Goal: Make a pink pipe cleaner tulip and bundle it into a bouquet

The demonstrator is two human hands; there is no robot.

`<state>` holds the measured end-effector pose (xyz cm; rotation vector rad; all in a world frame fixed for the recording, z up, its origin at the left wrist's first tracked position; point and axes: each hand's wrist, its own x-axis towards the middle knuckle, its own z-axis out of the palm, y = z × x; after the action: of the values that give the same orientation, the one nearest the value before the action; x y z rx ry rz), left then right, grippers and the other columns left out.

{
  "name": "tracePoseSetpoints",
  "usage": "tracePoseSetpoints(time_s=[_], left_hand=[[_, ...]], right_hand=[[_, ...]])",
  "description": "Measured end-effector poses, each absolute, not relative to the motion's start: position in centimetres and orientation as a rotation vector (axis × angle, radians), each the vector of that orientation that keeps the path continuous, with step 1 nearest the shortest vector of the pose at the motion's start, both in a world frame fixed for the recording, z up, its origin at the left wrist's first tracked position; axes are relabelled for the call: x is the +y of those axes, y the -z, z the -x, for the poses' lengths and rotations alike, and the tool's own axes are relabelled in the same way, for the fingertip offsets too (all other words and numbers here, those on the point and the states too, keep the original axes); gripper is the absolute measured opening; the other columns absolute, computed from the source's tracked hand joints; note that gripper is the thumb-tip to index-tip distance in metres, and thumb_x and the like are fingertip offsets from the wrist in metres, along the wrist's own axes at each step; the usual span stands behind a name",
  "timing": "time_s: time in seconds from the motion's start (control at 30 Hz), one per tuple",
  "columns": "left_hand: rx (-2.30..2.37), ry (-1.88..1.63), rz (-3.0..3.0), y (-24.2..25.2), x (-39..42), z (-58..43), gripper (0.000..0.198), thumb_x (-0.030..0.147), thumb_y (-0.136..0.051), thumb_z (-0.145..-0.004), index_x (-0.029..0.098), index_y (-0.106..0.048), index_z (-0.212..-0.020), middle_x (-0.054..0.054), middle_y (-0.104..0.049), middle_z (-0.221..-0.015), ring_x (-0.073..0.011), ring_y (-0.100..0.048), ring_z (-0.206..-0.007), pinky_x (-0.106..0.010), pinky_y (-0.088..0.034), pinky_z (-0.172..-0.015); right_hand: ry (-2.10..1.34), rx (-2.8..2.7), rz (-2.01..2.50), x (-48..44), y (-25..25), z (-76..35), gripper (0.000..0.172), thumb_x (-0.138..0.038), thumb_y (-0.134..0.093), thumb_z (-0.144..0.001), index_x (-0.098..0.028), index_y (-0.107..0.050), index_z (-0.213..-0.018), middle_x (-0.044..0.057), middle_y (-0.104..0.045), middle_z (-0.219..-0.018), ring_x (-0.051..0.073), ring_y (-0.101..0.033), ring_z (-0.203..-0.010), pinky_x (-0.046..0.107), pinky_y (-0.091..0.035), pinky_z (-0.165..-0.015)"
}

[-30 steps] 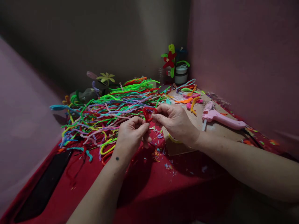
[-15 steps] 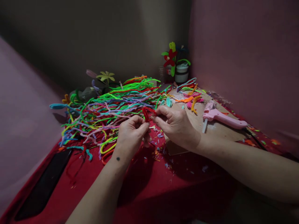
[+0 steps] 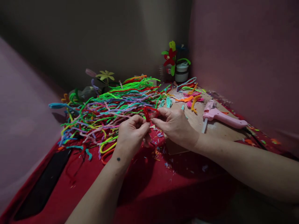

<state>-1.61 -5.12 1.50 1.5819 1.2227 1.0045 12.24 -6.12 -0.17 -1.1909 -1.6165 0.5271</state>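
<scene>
A red pipe cleaner (image 3: pixel 151 109), bent into a loop, is held between my two hands above the red cloth. The thumb and fingers of my left hand (image 3: pixel 134 129) pinch its lower left end. My right hand (image 3: pixel 174 126) has its fingers closed on the right side of the loop, and its fingertips partly hide that side. Just behind the hands lies a heap of many-coloured pipe cleaners (image 3: pixel 121 102).
A pink glue gun (image 3: pixel 221 118) rests on a board (image 3: pixel 229 132) at right, near bent orange and pink pieces (image 3: pixel 192 99). A dark flat object (image 3: pixel 44 183) lies at left. Pipe-cleaner flowers (image 3: pixel 170 57) and a lidded container (image 3: pixel 181 73) stand at the back. Scraps litter the red cloth (image 3: pixel 144 177).
The red loop has opened a little wider between my fingers. My right hand has shifted slightly; my left hand stays nearly in place.
</scene>
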Motion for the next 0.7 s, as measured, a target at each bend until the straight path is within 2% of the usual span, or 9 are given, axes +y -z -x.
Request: tracePoseSetpoints(time_s=[0.17, 0.33, 0.43, 0.57, 0.7], left_hand=[[1.242, -0.977, -1.598, -1.36, -5.19, 1.51, 0.013, 0.017, -0.061, -0.068, 0.017, -0.053, -0.058, 0.004, -0.056, -0.040, -0.0113, -0.051, -0.029, -0.019, -0.040, -0.031], [1.272, -0.980, -1.617, -1.31, -5.17, 1.63, 0.009, 0.018, -0.060, -0.069, 0.016, -0.056, -0.062, 0.001, -0.060, -0.043, -0.0136, -0.055, -0.033, -0.020, -0.042, -0.033], [1.260, -1.014, -1.597, -1.44, -5.10, 1.76, 0.008, 0.019, -0.062, -0.070, 0.015, -0.058, -0.065, 0.000, -0.062, -0.044, -0.0132, -0.056, -0.034, -0.019, -0.043, -0.036], [1.231, -1.014, -1.615, -1.36, -5.06, 1.78, 0.008, 0.020, -0.061, -0.071, 0.014, -0.058, -0.066, 0.000, -0.061, -0.044, -0.0134, -0.057, -0.035, -0.020, -0.045, -0.038], [1.233, -1.008, -1.664, -1.03, -5.17, 1.59, 0.010, 0.021, -0.061, -0.071, 0.014, -0.057, -0.066, 0.001, -0.061, -0.045, -0.0131, -0.058, -0.035, -0.020, -0.045, -0.038]], right_hand=[[-0.502, -1.662, 1.217, -6.05, 0.22, -12.21, 0.011, -0.012, -0.052, -0.076, -0.015, -0.060, -0.068, -0.001, -0.055, -0.058, 0.010, -0.047, -0.055, 0.024, -0.033, -0.056], [-0.646, -1.718, 1.159, -5.78, 0.00, -12.57, 0.014, -0.014, -0.050, -0.080, -0.014, -0.061, -0.071, 0.000, -0.058, -0.062, 0.010, -0.050, -0.058, 0.024, -0.034, -0.057], [-0.629, -1.730, 1.124, -5.79, -0.12, -12.70, 0.021, -0.019, -0.046, -0.084, -0.014, -0.060, -0.070, 0.000, -0.054, -0.059, 0.010, -0.046, -0.055, 0.024, -0.031, -0.053], [-0.468, -1.717, 1.188, -5.92, -0.12, -12.61, 0.023, -0.017, -0.048, -0.083, -0.014, -0.057, -0.061, -0.002, -0.047, -0.053, 0.008, -0.038, -0.050, 0.025, -0.027, -0.052], [-0.554, -1.685, 1.222, -5.74, 0.07, -12.44, 0.022, -0.015, -0.050, -0.080, -0.014, -0.058, -0.060, -0.002, -0.049, -0.053, 0.008, -0.039, -0.051, 0.025, -0.027, -0.052]])
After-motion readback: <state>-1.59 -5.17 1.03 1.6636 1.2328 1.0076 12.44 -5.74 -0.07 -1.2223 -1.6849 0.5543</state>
